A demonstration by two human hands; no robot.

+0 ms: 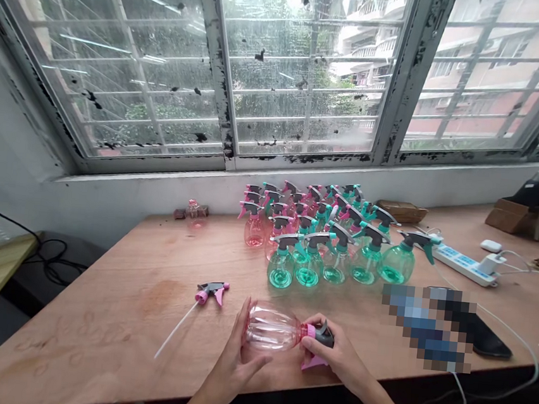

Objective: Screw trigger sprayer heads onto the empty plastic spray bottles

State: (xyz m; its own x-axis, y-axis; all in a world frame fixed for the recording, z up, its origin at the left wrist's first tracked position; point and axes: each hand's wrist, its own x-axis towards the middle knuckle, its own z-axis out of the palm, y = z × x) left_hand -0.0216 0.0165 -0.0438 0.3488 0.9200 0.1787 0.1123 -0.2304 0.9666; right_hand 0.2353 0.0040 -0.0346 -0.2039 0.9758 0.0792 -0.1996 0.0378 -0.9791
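Note:
My left hand point(240, 365) cups the body of a clear pink-tinted plastic spray bottle point(269, 326), which lies on its side just above the table. My right hand point(333, 354) grips the bottle's neck end, with its fingers around a pink and grey trigger spray head point(321, 335). To the left of my hands, a second pink and grey spray head point(212, 293) lies on the wooden table point(109, 332), its long white dip tube point(176, 329) pointing toward the front edge.
Several assembled green and pink spray bottles point(314, 257) stand crowded at the back of the table under a barred window point(311, 66). To the right are a white power strip point(464, 264), a dark phone point(481, 330), and a blurred object point(424, 325).

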